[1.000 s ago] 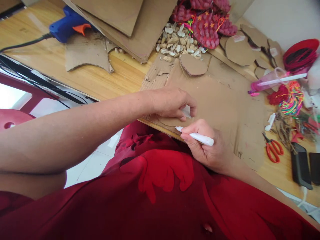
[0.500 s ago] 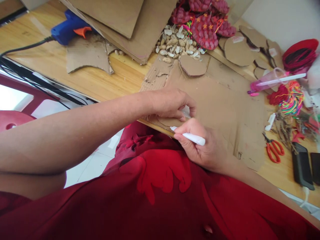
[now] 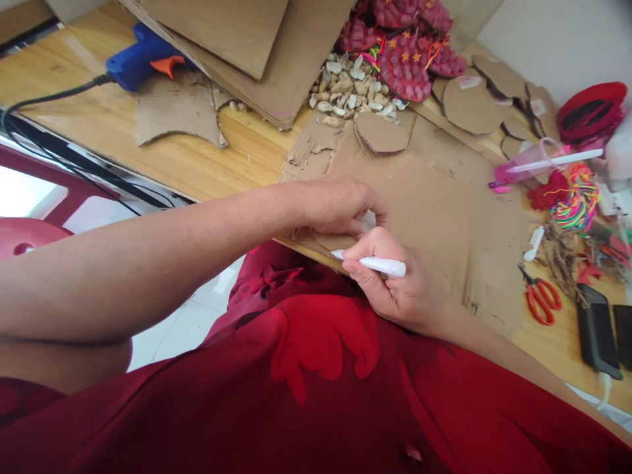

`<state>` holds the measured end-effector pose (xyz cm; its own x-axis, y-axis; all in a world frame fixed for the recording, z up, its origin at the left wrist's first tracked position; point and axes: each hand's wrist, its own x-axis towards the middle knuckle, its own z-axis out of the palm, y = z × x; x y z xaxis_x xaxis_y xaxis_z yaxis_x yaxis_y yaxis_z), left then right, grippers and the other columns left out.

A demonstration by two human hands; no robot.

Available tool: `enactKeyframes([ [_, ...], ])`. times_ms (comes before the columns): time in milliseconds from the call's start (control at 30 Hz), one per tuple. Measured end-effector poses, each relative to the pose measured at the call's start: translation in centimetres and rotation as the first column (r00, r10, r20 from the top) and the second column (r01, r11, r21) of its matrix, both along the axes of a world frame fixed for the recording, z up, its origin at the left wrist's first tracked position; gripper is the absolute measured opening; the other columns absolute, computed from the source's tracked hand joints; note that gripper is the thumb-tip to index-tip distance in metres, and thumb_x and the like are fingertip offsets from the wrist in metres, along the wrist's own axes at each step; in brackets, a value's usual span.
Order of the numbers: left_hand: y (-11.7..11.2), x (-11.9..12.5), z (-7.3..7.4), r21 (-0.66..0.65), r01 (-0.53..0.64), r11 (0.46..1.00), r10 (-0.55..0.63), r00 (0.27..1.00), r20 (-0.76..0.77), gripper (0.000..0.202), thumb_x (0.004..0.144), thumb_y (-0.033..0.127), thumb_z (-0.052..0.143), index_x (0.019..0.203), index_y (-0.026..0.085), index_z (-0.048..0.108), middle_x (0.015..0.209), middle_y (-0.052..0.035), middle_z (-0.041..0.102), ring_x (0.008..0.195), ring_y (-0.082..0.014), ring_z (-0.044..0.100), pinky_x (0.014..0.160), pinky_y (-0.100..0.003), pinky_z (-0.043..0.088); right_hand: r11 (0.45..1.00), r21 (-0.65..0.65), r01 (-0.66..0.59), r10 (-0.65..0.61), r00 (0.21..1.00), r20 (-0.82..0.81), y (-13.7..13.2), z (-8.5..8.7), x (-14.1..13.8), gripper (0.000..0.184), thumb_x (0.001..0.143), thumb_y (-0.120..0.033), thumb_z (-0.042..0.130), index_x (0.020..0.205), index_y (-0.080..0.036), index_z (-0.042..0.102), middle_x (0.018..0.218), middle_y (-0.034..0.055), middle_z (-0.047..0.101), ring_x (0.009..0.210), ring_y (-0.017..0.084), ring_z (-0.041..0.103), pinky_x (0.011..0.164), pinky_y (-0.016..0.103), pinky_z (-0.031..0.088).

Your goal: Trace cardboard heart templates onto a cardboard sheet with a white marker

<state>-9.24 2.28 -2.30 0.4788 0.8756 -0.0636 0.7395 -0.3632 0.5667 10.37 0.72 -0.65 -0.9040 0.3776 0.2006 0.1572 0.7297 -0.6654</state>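
Observation:
My right hand [image 3: 402,286] is closed round a white marker pen [image 3: 388,266]. The pen lies slanted, and its tip points left at the near edge of a cardboard cut-out [image 3: 333,242]. My left hand [image 3: 340,204] bends over that cut-out, its fingers curled and pressing it down; part of the piece is hidden under the fingers. Below both hands lies a large cardboard sheet [image 3: 434,210], reaching the front edge of the table. A rounded cardboard piece [image 3: 385,130] rests at the sheet's far side.
A blue glue gun [image 3: 135,59] and stacked cardboard [image 3: 222,33] stand at the back left. Peanut shells [image 3: 345,89] and pink decorated pieces [image 3: 405,62] lie at the back. To the right are round cut-outs [image 3: 471,105], a pink cup [image 3: 528,164], coloured strings [image 3: 577,204] and orange-handled pliers [image 3: 542,299].
The pen tip has shifted slightly left along the cut-out's edge with my right hand. My left hand keeps its place on the cut-out. The view has moved very little.

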Motion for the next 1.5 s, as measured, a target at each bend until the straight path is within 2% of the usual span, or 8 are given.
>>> enactKeyframes([
  [200,0.1,0.0,0.4,-0.044,0.010,0.999,-0.011,1.000,-0.001,0.035,0.085,0.018,0.067,0.116,0.031,0.075,0.088,0.0038,0.068,0.070,-0.0097,0.053,0.065,-0.022,0.032,0.999,0.030,0.014,-0.015,1.000,0.021,0.3,0.0,0.5,0.009,0.100,-0.024,0.058,0.093,-0.021,0.055,0.080,-0.0030,0.064,0.066,0.009,0.059,0.061,0.023,0.044],
  [400,0.6,-0.2,0.0,-0.025,0.046,0.999,-0.045,0.998,0.036,0.033,0.084,0.021,0.067,0.114,0.029,0.076,0.081,0.0034,0.067,0.067,-0.0104,0.053,0.063,-0.023,0.033,0.999,0.017,-0.034,0.035,0.998,-0.046,-0.1,-0.5,-1.6,0.014,0.101,-0.024,0.056,0.089,-0.021,0.053,0.079,-0.0017,0.064,0.070,0.012,0.061,0.063,0.025,0.046],
  [633,0.1,-0.1,1.3,-0.091,0.032,0.995,-0.033,0.999,-0.016,0.037,0.085,0.015,0.063,0.118,0.028,0.074,0.091,0.0026,0.070,0.072,-0.0107,0.056,0.067,-0.023,0.036,0.994,0.099,-0.045,0.052,0.997,-0.064,-0.6,-0.8,-2.3,0.016,0.103,-0.025,0.054,0.089,-0.021,0.050,0.079,-0.0018,0.067,0.071,0.011,0.061,0.066,0.024,0.047],
  [767,0.3,-0.3,1.0,-0.056,0.061,0.997,-0.061,0.998,0.006,0.032,0.087,0.023,0.068,0.117,0.030,0.074,0.091,0.0034,0.070,0.076,-0.0113,0.057,0.067,-0.022,0.036,0.987,0.152,-0.053,0.057,0.998,-0.019,-1.0,-0.8,-2.2,0.015,0.102,-0.023,0.056,0.088,-0.022,0.049,0.080,-0.0027,0.067,0.071,0.010,0.061,0.068,0.023,0.049],
  [1000,0.9,-0.6,0.4,-0.067,0.116,0.991,-0.111,0.992,0.067,0.032,0.085,0.019,0.067,0.115,0.028,0.075,0.087,0.0034,0.070,0.073,-0.0114,0.057,0.066,-0.022,0.038,0.974,0.228,-0.004,0.011,0.999,-0.031,-0.9,-1.3,-3.7,0.015,0.102,-0.022,0.056,0.088,-0.023,0.050,0.079,-0.0023,0.066,0.073,0.012,0.063,0.069,0.026,0.050],
  [1133,1.1,-0.7,0.3,-0.056,0.100,0.993,-0.095,0.992,0.086,0.030,0.083,0.024,0.071,0.113,0.027,0.076,0.075,0.0044,0.067,0.070,-0.0120,0.057,0.065,-0.023,0.038,0.978,0.208,-0.016,0.013,1.000,0.014,-1.3,-0.7,-3.2,0.015,0.100,-0.021,0.057,0.087,-0.024,0.049,0.077,-0.0014,0.066,0.072,0.015,0.063,0.066,0.029,0.050],
  [1267,1.2,-0.6,0.2,-0.004,0.107,0.994,-0.107,0.992,0.069,0.034,0.082,0.023,0.074,0.115,0.028,0.075,0.078,0.0047,0.070,0.073,-0.0130,0.059,0.068,-0.024,0.040,0.976,0.215,-0.049,0.036,0.997,0.061,-1.6,-0.1,-2.6,0.014,0.099,-0.019,0.056,0.090,-0.025,0.048,0.075,-0.0008,0.064,0.068,0.016,0.060,0.063,0.030,0.049],
  [1500,1.3,-0.8,0.2,-0.020,0.140,0.990,-0.137,0.986,0.098,0.034,0.083,0.016,0.071,0.116,0.026,0.076,0.080,0.0034,0.070,0.073,-0.0121,0.059,0.066,-0.023,0.039,0.970,0.240,-0.041,0.041,0.999,0.006,-1.4,-0.8,-3.9,0.014,0.097,-0.014,0.057,0.095,-0.025,0.049,0.085,0.0000,0.070,0.078,0.017,0.066,0.074,0.032,0.054],
])
